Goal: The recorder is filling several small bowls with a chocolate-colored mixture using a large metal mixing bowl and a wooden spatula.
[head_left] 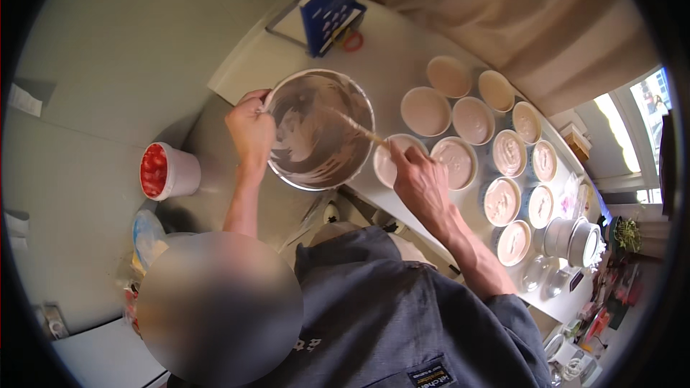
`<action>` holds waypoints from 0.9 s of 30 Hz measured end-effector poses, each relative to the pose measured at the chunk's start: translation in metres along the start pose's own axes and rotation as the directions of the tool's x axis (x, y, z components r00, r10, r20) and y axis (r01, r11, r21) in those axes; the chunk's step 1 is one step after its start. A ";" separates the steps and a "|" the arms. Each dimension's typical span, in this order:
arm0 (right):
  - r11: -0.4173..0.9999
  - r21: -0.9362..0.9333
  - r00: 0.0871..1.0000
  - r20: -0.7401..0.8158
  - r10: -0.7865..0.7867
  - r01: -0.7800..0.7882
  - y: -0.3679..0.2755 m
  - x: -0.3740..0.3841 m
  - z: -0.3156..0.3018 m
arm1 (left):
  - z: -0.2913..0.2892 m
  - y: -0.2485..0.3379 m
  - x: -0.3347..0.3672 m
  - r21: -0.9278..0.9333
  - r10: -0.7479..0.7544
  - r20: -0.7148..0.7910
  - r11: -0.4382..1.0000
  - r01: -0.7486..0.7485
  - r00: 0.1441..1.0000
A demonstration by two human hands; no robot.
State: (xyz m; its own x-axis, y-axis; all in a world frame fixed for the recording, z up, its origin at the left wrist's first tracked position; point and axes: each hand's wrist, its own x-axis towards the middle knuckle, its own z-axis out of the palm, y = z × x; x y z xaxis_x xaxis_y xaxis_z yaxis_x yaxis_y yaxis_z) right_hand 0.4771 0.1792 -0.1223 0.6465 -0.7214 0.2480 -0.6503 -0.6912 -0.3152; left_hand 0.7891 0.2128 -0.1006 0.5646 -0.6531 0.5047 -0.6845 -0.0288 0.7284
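Note:
My left hand [251,129] is closed on the rim of a large metal mixing bowl [352,165], which is tilted so its inside shows. Streaks of pale pinkish-brown cream coat the bowl's wall. A wooden-handled spatula [359,129] is gripped in my right hand [420,181], its far end reaching into the bowl against the cream. The spatula's tip is hard to make out. Just under and beyond my right hand stands a round tub [389,162] filled with similar cream, partly covered by the hand. Another filled tub [454,163] sits right beside it.
Several more cream-filled tubs [472,121] crowd the right side of the table. Stacked containers [571,241] and clear lids [546,276] lie at the right end. A white bucket [183,171] with red contents is at left. A blue stand [332,11] is at the back.

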 end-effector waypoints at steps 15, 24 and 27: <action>0.913 -0.393 0.819 0.555 0.143 0.106 -0.107 0.112 0.139 | 0.010 -0.145 -0.012 -0.266 0.005 0.093 0.964 0.020 0.996; 0.954 -0.268 0.931 0.296 0.214 -0.135 -0.115 0.106 0.134 | 0.002 -0.160 -0.011 -0.247 0.054 0.186 0.969 -0.006 0.981; 0.937 -0.263 0.882 0.350 0.314 -0.230 -0.114 0.106 0.134 | 0.004 -0.160 -0.011 -0.205 -0.094 0.233 0.968 0.143 0.968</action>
State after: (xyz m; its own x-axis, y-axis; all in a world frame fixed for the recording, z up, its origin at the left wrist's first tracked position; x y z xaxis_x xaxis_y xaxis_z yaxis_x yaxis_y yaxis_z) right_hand 0.6732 0.1870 -0.1833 0.5057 -0.8389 -0.2010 -0.8627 -0.4932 -0.1118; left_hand 0.8903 0.2215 -0.2241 0.5029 -0.8060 0.3121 -0.4875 0.0337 0.8725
